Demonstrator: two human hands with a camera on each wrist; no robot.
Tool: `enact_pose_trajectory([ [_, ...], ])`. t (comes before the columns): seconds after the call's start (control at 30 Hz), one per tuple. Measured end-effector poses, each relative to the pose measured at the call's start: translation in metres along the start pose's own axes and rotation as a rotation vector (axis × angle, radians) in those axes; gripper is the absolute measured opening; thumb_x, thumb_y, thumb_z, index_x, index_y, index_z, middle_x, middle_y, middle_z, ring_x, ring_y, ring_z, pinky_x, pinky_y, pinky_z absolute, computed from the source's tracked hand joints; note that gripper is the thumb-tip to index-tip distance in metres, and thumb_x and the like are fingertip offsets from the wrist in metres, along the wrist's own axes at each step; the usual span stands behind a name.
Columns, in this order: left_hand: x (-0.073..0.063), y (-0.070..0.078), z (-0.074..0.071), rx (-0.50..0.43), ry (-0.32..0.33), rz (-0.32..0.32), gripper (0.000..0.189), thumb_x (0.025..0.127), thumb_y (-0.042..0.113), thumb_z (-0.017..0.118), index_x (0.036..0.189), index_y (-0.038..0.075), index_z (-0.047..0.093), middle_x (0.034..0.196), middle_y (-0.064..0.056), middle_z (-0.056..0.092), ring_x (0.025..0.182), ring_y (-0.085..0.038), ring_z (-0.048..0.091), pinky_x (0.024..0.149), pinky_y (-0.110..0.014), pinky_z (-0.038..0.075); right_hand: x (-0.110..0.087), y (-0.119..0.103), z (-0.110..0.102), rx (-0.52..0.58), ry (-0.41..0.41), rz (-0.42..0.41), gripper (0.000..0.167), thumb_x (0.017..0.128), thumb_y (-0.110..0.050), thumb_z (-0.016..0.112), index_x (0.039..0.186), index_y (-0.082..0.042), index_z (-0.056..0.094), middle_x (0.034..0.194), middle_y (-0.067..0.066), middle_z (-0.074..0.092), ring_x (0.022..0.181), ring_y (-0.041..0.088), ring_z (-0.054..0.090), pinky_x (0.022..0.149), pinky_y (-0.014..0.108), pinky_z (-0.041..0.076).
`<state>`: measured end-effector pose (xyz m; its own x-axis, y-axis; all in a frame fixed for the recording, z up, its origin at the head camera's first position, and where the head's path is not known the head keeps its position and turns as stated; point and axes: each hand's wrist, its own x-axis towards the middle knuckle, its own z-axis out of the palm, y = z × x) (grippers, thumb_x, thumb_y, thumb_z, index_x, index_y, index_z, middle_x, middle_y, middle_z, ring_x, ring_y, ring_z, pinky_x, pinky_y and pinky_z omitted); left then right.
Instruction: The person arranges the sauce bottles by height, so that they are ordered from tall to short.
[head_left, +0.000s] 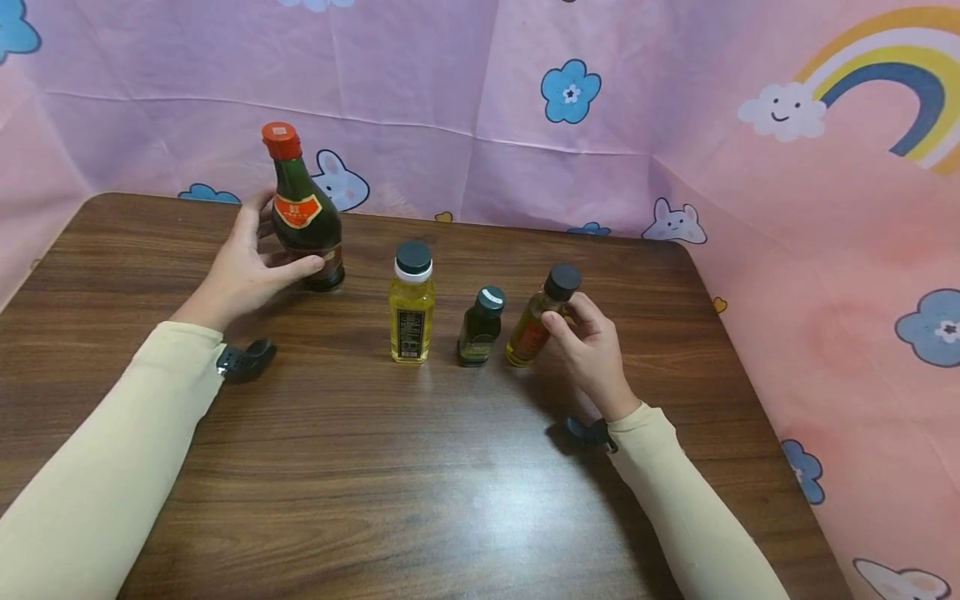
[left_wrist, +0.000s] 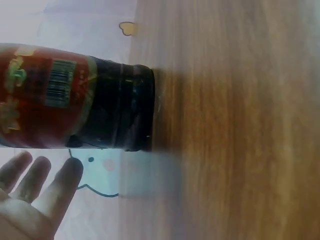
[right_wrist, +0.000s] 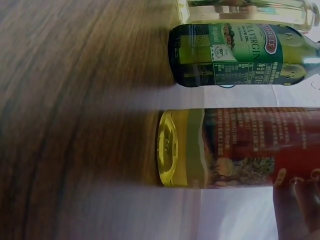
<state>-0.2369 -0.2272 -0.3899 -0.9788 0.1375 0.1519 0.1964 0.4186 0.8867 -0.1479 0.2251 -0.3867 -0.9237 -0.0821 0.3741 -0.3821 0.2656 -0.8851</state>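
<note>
At the back left of the table stands a tall dark green glass bottle [head_left: 309,212] with a red cap and a red label. My left hand [head_left: 242,265] is spread around its side, thumb in front; in the left wrist view its fingers [left_wrist: 62,187] look straight and apart from the glass. My right hand [head_left: 596,348] holds a small oil bottle [head_left: 531,329] with a black cap and red label, thumb against its front. Yellow oil shows at that bottle's base in the right wrist view. Beside it stands a small dark green olive oil bottle [right_wrist: 235,55].
A square clear bottle [head_left: 411,321] of yellow oil with a dark green cap stands between the tall bottle and the olive oil. All are on a brown wooden table [head_left: 337,483]. A patterned pink and lilac cloth [head_left: 420,108] hangs behind and to the right.
</note>
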Motion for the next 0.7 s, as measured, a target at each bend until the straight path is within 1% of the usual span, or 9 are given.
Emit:
enact_pose_trajectory([
  [0.07, -0.005, 0.002, -0.002, -0.017, 0.003, -0.004, 0.104, 0.092, 0.026, 0.08, 0.164, 0.04, 0.006, 0.167, -0.009, 0.024, 0.152, -0.035, 0.031, 0.116, -0.059, 0.035, 0.0, 0.0, 0.0, -0.008, -0.001, -0.001, 0.028, 0.1, -0.002, 0.066, 0.128, 0.001, 0.067, 0.119, -0.002, 0.066, 0.115, 0.017, 0.061, 0.105, 0.051, 0.049],
  [0.13, -0.012, 0.005, -0.005, -0.015, 0.011, -0.005, 0.105, 0.092, 0.025, 0.08, 0.164, 0.041, 0.006, 0.168, -0.007, 0.022, 0.153, -0.033, 0.029, 0.117, -0.06, 0.034, 0.0, -0.001, 0.0, -0.014, -0.003, -0.003, 0.028, 0.1, -0.002, 0.066, 0.128, 0.002, 0.066, 0.118, -0.003, 0.066, 0.115, 0.017, 0.061, 0.106, 0.052, 0.049],
  [0.33, -0.03, 0.013, -0.012, 0.04, 0.047, 0.016, 0.105, 0.091, 0.026, 0.082, 0.165, 0.038, 0.009, 0.169, -0.005, 0.026, 0.153, -0.028, 0.03, 0.121, -0.056, 0.03, 0.0, -0.003, 0.001, -0.017, 0.002, -0.005, 0.027, 0.099, 0.0, 0.067, 0.127, 0.002, 0.067, 0.116, -0.005, 0.066, 0.114, 0.018, 0.062, 0.107, 0.051, 0.049],
  [0.43, -0.038, 0.021, -0.013, 0.03, 0.078, 0.04, 0.105, 0.089, 0.021, 0.083, 0.165, 0.035, 0.013, 0.168, -0.003, 0.027, 0.153, -0.022, 0.029, 0.121, -0.05, 0.032, 0.0, -0.003, 0.001, -0.013, 0.003, -0.004, 0.028, 0.099, 0.0, 0.067, 0.127, 0.002, 0.067, 0.117, -0.005, 0.066, 0.114, 0.018, 0.062, 0.106, 0.052, 0.049],
  [0.57, -0.048, 0.039, -0.009, 0.01, 0.114, 0.104, 0.106, 0.085, 0.013, 0.086, 0.165, 0.033, 0.019, 0.166, -0.002, 0.027, 0.151, -0.016, 0.029, 0.118, -0.035, 0.039, 0.0, -0.002, 0.001, -0.02, 0.003, -0.006, 0.028, 0.099, -0.001, 0.067, 0.127, 0.002, 0.067, 0.118, -0.005, 0.066, 0.115, 0.017, 0.062, 0.107, 0.054, 0.048],
  [0.63, -0.052, 0.048, -0.003, 0.002, 0.131, 0.164, 0.106, 0.082, 0.007, 0.088, 0.164, 0.03, 0.024, 0.164, -0.003, 0.032, 0.149, -0.015, 0.033, 0.113, -0.026, 0.043, 0.0, -0.001, 0.001, -0.023, 0.005, -0.004, 0.027, 0.099, 0.0, 0.067, 0.127, 0.002, 0.067, 0.117, -0.006, 0.066, 0.115, 0.017, 0.062, 0.107, 0.054, 0.047],
  [0.7, -0.056, 0.055, 0.006, -0.008, 0.136, 0.235, 0.105, 0.079, 0.0, 0.088, 0.163, 0.025, 0.03, 0.16, -0.005, 0.038, 0.145, -0.016, 0.038, 0.107, -0.02, 0.045, 0.0, -0.001, 0.001, -0.018, 0.008, -0.006, 0.027, 0.099, 0.001, 0.067, 0.126, 0.002, 0.067, 0.117, -0.005, 0.066, 0.114, 0.017, 0.062, 0.108, 0.055, 0.047],
])
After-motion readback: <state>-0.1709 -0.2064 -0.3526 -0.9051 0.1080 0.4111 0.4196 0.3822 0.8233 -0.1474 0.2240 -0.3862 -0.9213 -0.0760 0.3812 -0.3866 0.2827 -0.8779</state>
